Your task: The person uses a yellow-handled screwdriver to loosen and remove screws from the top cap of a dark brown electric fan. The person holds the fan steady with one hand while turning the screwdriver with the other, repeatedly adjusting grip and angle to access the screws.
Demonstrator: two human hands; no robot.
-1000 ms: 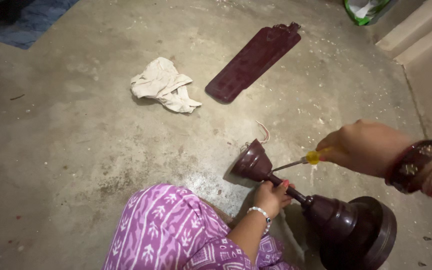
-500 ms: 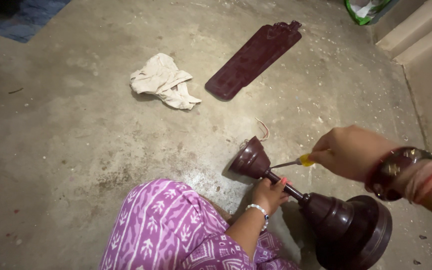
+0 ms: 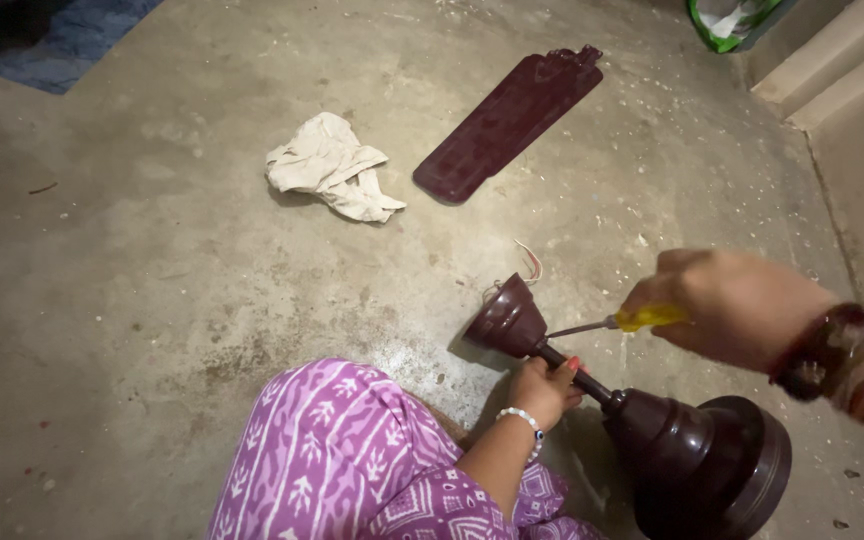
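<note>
A dark brown ceiling fan body lies on the concrete floor, with its motor housing [image 3: 712, 465] at the lower right and a bell-shaped canopy cup [image 3: 510, 322] at the far end of its down rod. My left hand [image 3: 544, 390] grips the rod between the two. My right hand [image 3: 737, 305] holds a yellow-handled screwdriver [image 3: 607, 322] whose metal tip touches the canopy cup. Thin wires [image 3: 530, 262] stick out of the cup's end.
A detached brown fan blade [image 3: 507, 122] lies flat further away. A crumpled off-white rag [image 3: 332, 168] sits to its left. My knee in purple patterned cloth [image 3: 342, 460] is at the bottom. A green bag [image 3: 737, 20] and a step [image 3: 832, 65] are at the top right.
My right hand shifted slightly with the screwdriver, its tip staying at the canopy cup. My left hand kept its grip on the rod.
</note>
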